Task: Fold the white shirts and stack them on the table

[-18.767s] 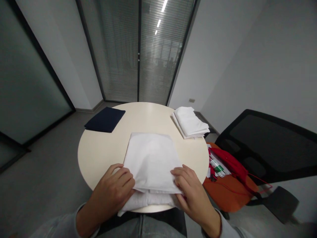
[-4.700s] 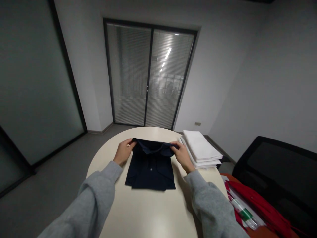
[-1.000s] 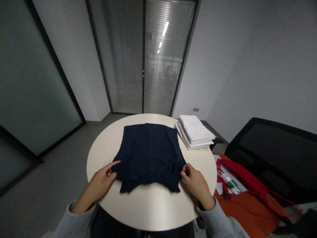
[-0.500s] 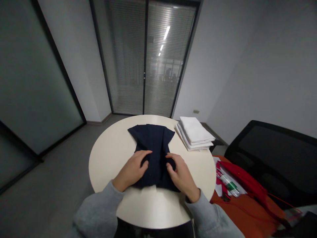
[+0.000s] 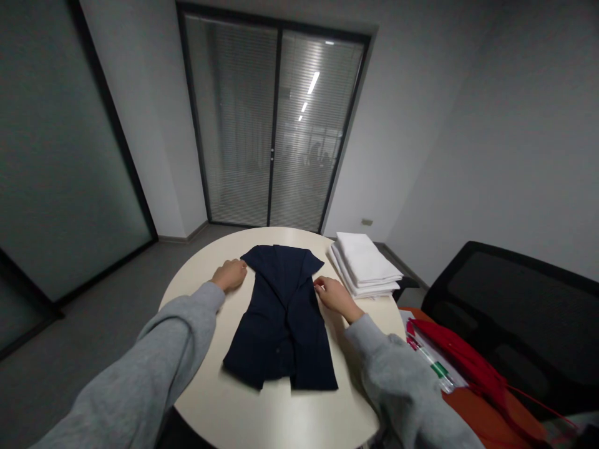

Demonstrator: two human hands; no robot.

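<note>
A dark navy vest (image 5: 281,305) lies spread on the round cream table (image 5: 276,415), its V-shaped neckline away from me and its split hem nearest me. A small button shows low on its front. My left hand (image 5: 229,275) is at the vest's upper left corner, fingers curled and closed at the cloth's edge. At the right side edge, just below the shoulder flare, my right hand (image 5: 334,295) pinches the cloth between thumb and fingers. The exact contact under the left fingertips is partly hidden.
A stack of folded white cloths (image 5: 367,262) sits at the table's right edge. Right of the table stands an orange-seated black chair (image 5: 486,305), holding a red bag (image 5: 458,349) and a clear bottle with a green label (image 5: 437,368). Glass doors (image 5: 271,125) stand beyond.
The vest, bunched earlier between my hands, now lies longer and flatter, its hem spread toward me. Both hands have moved away from me and outward to its upper edges.
</note>
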